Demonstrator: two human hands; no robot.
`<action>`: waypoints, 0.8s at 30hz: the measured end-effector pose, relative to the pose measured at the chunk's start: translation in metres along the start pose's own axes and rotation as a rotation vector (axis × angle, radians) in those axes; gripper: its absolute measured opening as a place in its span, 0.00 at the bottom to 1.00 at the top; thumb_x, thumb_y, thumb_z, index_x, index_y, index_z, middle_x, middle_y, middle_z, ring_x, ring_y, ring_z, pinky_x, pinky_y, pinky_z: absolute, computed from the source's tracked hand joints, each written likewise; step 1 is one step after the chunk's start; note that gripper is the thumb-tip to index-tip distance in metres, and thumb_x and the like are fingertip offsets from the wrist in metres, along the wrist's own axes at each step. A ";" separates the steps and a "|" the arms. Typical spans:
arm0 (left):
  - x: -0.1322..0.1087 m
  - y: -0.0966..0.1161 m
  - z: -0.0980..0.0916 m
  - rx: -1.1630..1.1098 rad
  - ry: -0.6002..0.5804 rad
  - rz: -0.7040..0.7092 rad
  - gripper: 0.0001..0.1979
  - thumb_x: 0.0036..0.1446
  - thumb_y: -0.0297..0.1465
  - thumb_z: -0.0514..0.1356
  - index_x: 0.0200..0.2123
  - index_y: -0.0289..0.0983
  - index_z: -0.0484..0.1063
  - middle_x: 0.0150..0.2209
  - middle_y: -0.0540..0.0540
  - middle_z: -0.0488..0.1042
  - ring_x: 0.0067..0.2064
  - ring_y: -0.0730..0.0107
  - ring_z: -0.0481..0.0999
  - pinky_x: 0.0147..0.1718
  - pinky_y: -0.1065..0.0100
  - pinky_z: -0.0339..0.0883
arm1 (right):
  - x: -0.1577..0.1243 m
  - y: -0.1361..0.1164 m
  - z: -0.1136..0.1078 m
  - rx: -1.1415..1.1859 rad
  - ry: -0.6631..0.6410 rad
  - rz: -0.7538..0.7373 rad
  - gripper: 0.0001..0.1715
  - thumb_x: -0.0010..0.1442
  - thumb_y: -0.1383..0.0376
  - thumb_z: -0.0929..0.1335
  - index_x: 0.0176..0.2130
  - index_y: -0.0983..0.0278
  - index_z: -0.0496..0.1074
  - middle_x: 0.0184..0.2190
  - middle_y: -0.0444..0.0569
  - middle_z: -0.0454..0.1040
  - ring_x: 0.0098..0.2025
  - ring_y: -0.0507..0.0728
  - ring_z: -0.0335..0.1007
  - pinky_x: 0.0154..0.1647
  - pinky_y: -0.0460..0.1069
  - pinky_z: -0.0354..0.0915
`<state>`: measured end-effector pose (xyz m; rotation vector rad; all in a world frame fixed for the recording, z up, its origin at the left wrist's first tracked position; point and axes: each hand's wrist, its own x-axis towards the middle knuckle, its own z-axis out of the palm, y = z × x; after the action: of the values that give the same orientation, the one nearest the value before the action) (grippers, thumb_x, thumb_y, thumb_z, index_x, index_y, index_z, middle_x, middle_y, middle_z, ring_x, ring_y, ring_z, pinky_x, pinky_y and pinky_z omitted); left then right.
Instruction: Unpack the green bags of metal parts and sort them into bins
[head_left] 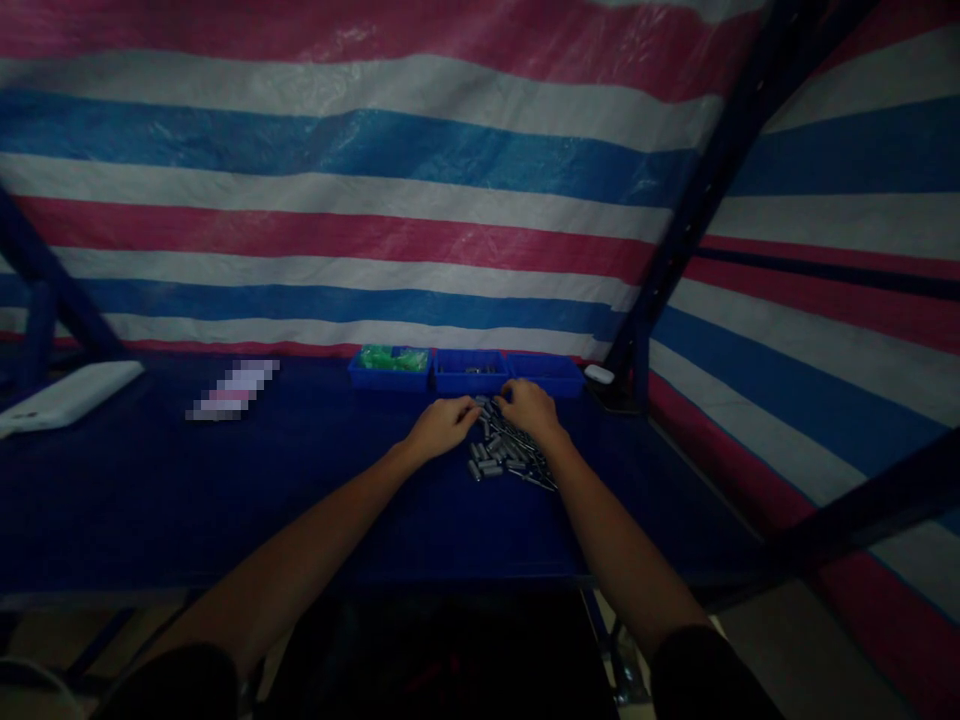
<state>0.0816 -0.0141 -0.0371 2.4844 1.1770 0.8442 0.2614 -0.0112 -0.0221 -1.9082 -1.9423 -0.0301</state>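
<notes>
A pile of short grey metal cylinders (491, 468) lies on the blue table. Long thin metal rods (534, 478) are mixed in on its right side. At the pile's left far edge is my left hand (441, 427), its fingertips pinched together. My right hand (529, 408) reaches over the far right of the pile with fingers curled down. Whatever either hand holds is too small and dark to name. Just beyond the hands stands a blue bin (471, 382) with small metal parts inside.
Left of that bin, another blue bin (390, 380) holds green plastic bags (394, 358); a third blue bin (555, 375) stands right. A small white case (598, 374) sits near the frame post (641, 350). A white device (71, 397) and a blurred-out item (234, 390) lie left.
</notes>
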 end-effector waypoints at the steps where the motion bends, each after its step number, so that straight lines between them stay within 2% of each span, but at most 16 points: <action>1: 0.000 -0.001 0.000 0.001 -0.004 0.000 0.14 0.57 0.37 0.48 0.30 0.37 0.69 0.23 0.51 0.70 0.24 0.74 0.67 0.24 0.73 0.54 | -0.001 -0.002 0.005 -0.014 -0.053 -0.018 0.12 0.54 0.58 0.64 0.36 0.61 0.70 0.39 0.54 0.71 0.40 0.59 0.67 0.36 0.50 0.60; 5: 0.001 -0.003 0.002 -0.005 -0.019 0.001 0.13 0.57 0.36 0.49 0.30 0.37 0.70 0.23 0.51 0.70 0.25 0.74 0.67 0.24 0.73 0.55 | 0.000 -0.006 0.014 -0.066 -0.098 -0.021 0.10 0.55 0.63 0.62 0.35 0.62 0.71 0.39 0.56 0.70 0.42 0.60 0.66 0.35 0.50 0.60; 9: 0.002 -0.003 0.000 -0.024 0.011 0.004 0.12 0.56 0.36 0.50 0.32 0.37 0.69 0.25 0.50 0.71 0.26 0.73 0.68 0.26 0.73 0.58 | -0.001 -0.004 0.005 -0.082 -0.048 -0.019 0.10 0.56 0.67 0.61 0.34 0.65 0.71 0.38 0.58 0.69 0.41 0.60 0.66 0.35 0.50 0.60; 11: 0.002 -0.003 -0.003 -0.033 0.091 0.002 0.11 0.55 0.35 0.52 0.37 0.36 0.68 0.29 0.49 0.72 0.27 0.73 0.68 0.28 0.72 0.60 | -0.004 -0.006 -0.004 -0.034 -0.007 -0.088 0.10 0.57 0.66 0.61 0.34 0.65 0.70 0.37 0.56 0.70 0.40 0.59 0.65 0.36 0.50 0.59; 13: 0.003 -0.004 -0.006 -0.030 0.185 0.010 0.14 0.53 0.34 0.54 0.43 0.36 0.66 0.34 0.47 0.71 0.30 0.72 0.69 0.31 0.71 0.62 | -0.008 -0.010 -0.012 0.058 0.006 -0.210 0.10 0.58 0.65 0.61 0.34 0.65 0.70 0.35 0.53 0.70 0.39 0.56 0.65 0.38 0.48 0.58; 15: 0.004 -0.006 -0.010 -0.007 0.227 0.040 0.14 0.54 0.33 0.55 0.44 0.36 0.65 0.37 0.46 0.71 0.33 0.71 0.70 0.35 0.70 0.63 | -0.010 -0.015 -0.016 0.157 0.000 -0.320 0.09 0.58 0.65 0.61 0.33 0.65 0.70 0.33 0.50 0.70 0.37 0.54 0.65 0.38 0.47 0.57; 18: 0.004 -0.008 -0.015 0.029 0.184 0.069 0.09 0.57 0.32 0.51 0.38 0.38 0.68 0.35 0.47 0.73 0.35 0.69 0.71 0.36 0.70 0.62 | -0.011 -0.022 -0.015 0.246 0.019 -0.393 0.09 0.58 0.66 0.61 0.32 0.65 0.69 0.31 0.49 0.70 0.35 0.52 0.65 0.36 0.46 0.56; 24: 0.003 -0.006 -0.018 0.052 0.117 -0.014 0.14 0.60 0.35 0.46 0.32 0.37 0.69 0.27 0.49 0.73 0.29 0.71 0.72 0.29 0.72 0.60 | -0.018 -0.028 -0.017 0.281 0.114 -0.437 0.10 0.59 0.63 0.61 0.34 0.64 0.69 0.29 0.47 0.70 0.32 0.52 0.63 0.33 0.45 0.55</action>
<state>0.0690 -0.0084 -0.0246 2.4939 1.2688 0.9796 0.2389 -0.0350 -0.0043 -1.2574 -2.1182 0.0084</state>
